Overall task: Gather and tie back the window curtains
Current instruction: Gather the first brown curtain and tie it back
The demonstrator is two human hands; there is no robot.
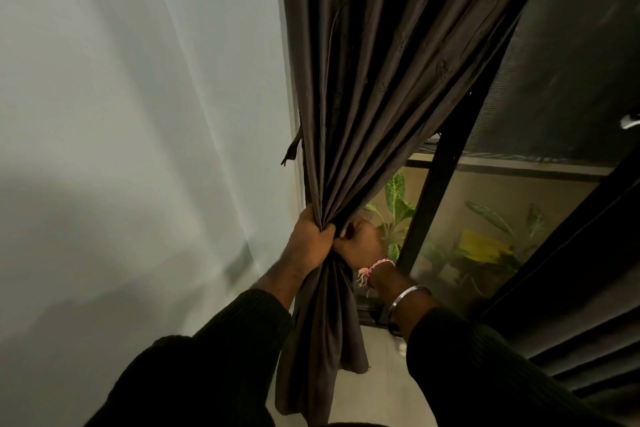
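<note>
Dark curtain hung vertical; left hand and right hand clenched its gathered folds, tie-back above-left.

Light: dim indoors, dark window upper right
Shadows: soft across wall, left
Edges: wide-angle bending
</note>
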